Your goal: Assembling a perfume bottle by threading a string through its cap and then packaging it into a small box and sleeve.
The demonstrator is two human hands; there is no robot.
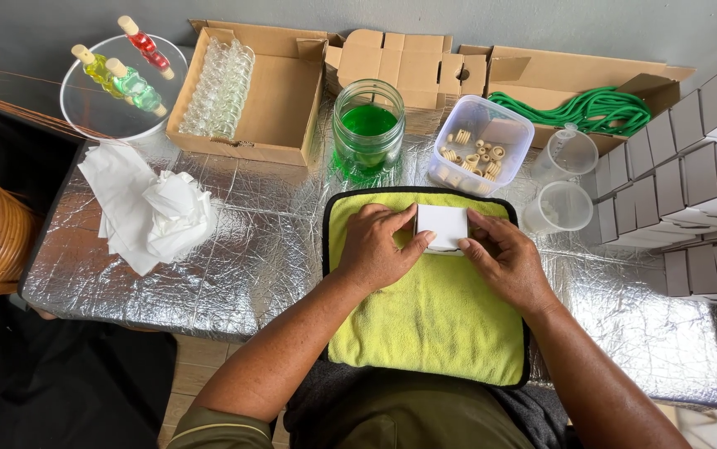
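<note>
A small white box (442,226) is gripped between left hand (377,247) and right hand (504,259), over a yellow-green cloth (437,320) laid on a table (234,266) covered in crinkled silver foil, against a grey wall (458,21).

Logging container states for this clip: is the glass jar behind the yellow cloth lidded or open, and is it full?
Open: the glass jar shows no lid, and green liquid fills most of it.
</note>
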